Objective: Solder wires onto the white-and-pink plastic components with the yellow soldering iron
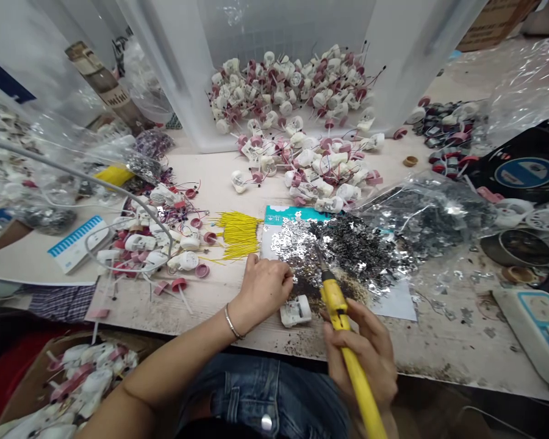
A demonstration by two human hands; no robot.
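Note:
My right hand (363, 350) is wrapped round a yellow electric screwdriver (336, 299), a long handle with a black collar and a thin metal bit. The bit points away from me, over the pile of small dark metal pieces, apparently screws (357, 244). My left hand (268, 283) is closed beside the small silver metal plates (295, 241); whatever its fingers hold is hidden. Just below it, a white plastic housing (296, 311) lies on its side near the table edge. A bundle of yellow wires (238, 235) lies beyond my left wrist.
A large translucent bin (178, 79) at the back holds many white and pink parts, and more spill out in front. Loose parts (183, 259) and a bent grey cable (132, 195) lie left. A clear plastic bag (448, 207) and a white-and-blue device (535, 329) are right.

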